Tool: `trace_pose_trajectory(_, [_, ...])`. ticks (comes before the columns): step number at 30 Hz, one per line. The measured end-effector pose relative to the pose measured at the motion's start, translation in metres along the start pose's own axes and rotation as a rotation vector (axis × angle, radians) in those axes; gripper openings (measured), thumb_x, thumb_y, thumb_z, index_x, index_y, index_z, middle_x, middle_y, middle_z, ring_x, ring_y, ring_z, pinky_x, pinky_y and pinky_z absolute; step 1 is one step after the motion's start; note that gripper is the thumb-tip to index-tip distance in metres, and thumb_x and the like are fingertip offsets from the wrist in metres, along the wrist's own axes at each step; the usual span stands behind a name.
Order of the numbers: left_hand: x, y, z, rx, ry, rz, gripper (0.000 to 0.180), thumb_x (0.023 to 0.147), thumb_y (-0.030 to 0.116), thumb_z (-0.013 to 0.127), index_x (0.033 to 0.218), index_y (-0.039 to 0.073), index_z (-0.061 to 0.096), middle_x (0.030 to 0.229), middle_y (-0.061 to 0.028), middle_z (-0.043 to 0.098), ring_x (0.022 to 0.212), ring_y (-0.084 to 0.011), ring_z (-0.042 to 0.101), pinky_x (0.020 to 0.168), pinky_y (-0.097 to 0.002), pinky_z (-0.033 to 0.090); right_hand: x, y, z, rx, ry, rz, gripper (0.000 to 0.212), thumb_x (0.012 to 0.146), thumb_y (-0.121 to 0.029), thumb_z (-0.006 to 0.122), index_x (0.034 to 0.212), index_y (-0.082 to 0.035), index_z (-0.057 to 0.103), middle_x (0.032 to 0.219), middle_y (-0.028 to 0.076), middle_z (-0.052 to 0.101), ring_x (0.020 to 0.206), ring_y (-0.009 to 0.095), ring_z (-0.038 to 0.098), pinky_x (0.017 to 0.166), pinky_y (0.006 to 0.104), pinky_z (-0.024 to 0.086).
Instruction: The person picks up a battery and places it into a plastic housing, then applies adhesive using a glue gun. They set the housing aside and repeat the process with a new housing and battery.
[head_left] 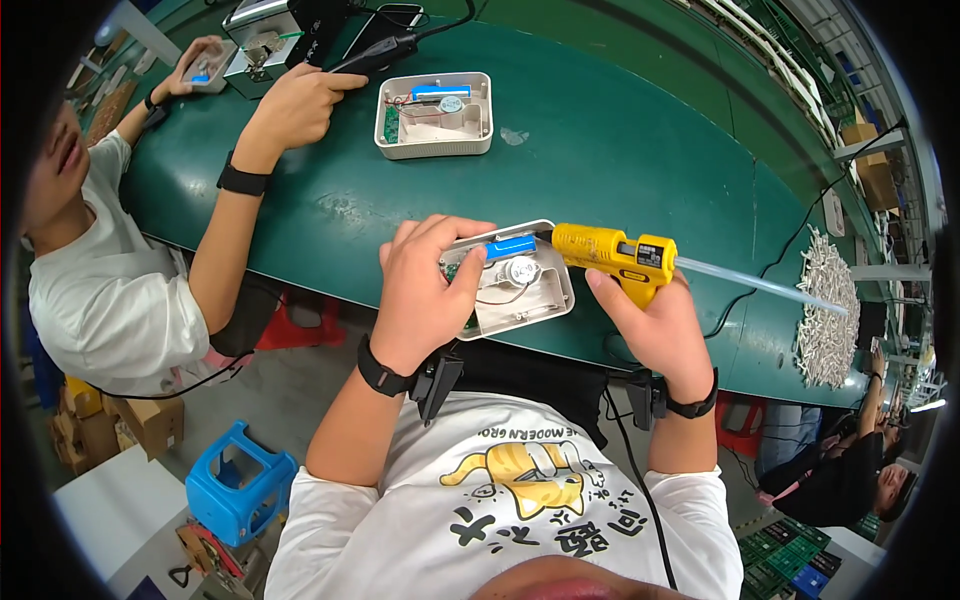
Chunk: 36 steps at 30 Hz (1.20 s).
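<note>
My left hand (425, 285) is closed around a white plastic housing (545, 310), tilted at the near edge of the green table. Inside the housing lie a blue cylindrical battery (511, 248), a round silver part (522, 271) and thin wires. A green circuit board is partly hidden behind my left hand. In my right hand (655, 325) is a yellow hot glue gun (610, 248), its dark nozzle at the housing's upper right corner near the battery's end. A long translucent glue stick (760, 283) sticks out of the gun's back.
Another open white housing (435, 146) with a battery and board sits farther back. To the left, a co-worker's hand (295, 110) holds a black-handled tool (375, 55) beside a metal box (262, 60). A pile of small white pieces (828, 310) lies at right; a black cord (775, 262) crosses the table.
</note>
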<state>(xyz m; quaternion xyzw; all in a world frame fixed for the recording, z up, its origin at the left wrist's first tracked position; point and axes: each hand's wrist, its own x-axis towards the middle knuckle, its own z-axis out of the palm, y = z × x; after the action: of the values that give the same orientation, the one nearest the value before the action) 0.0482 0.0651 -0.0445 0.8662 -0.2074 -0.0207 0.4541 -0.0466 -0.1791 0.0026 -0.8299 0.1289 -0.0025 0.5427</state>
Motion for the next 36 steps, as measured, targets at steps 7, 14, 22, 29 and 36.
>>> trace_pose_trajectory(7, [-0.001,-0.003,0.007,-0.026,0.062,0.022,0.020,0.093,0.010,0.072,0.111,0.014,0.078,0.107,-0.0004,0.074,0.103,-0.0252,0.061,0.095,-0.0395,0.038,-0.020,0.003,-0.009,0.058,-0.066,0.117,0.032,0.099,-0.017,0.078,0.122,0.003,0.071,0.101,0.001,0.072,0.087,0.009,0.062,0.078,0.0267,0.052])
trace_pose_trajectory(14, [-0.002,-0.005,0.008,-0.018,0.066,0.041,0.020,0.094,0.011,0.071,0.112,0.014,0.078,0.107,-0.0002,0.074,0.103,-0.0245,0.061,0.094,-0.0396,0.037,-0.018,-0.003,0.004,0.063,0.010,0.099,0.029,0.097,-0.016,0.080,0.117,0.003,0.070,0.094,-0.001,0.069,0.084,0.008,0.061,0.074,0.0265,0.051])
trace_pose_trajectory(22, [-0.004,-0.004,0.002,-0.003,0.002,0.056,0.028,0.094,0.007,0.064,0.119,0.012,0.074,0.111,-0.0010,0.073,0.108,-0.0221,0.060,0.099,-0.0366,0.035,-0.022,-0.014,0.001,-0.020,-0.048,0.040,0.027,0.096,-0.015,0.081,0.114,0.002,0.071,0.093,-0.001,0.068,0.083,0.009,0.062,0.073,0.0265,0.052])
trace_pose_trajectory(29, [-0.006,-0.008,-0.003,-0.025,-0.040,0.106,0.045,0.083,0.005,0.057,0.125,0.012,0.069,0.118,-0.0043,0.069,0.110,-0.0252,0.058,0.096,-0.0393,0.035,-0.011,-0.019,0.024,0.006,-0.175,-0.026,0.028,0.095,-0.019,0.079,0.115,0.000,0.072,0.086,0.004,0.068,0.075,0.015,0.062,0.070,0.0318,0.052])
trace_pose_trajectory(36, [-0.006,-0.008,-0.005,-0.029,-0.057,0.118,0.046,0.082,0.004,0.058,0.126,0.013,0.068,0.116,-0.0038,0.069,0.111,-0.0256,0.057,0.094,-0.0402,0.034,-0.010,-0.019,0.029,-0.042,-0.141,-0.112,0.030,0.096,-0.020,0.079,0.119,-0.002,0.073,0.084,0.005,0.067,0.073,0.017,0.062,0.069,0.0334,0.053])
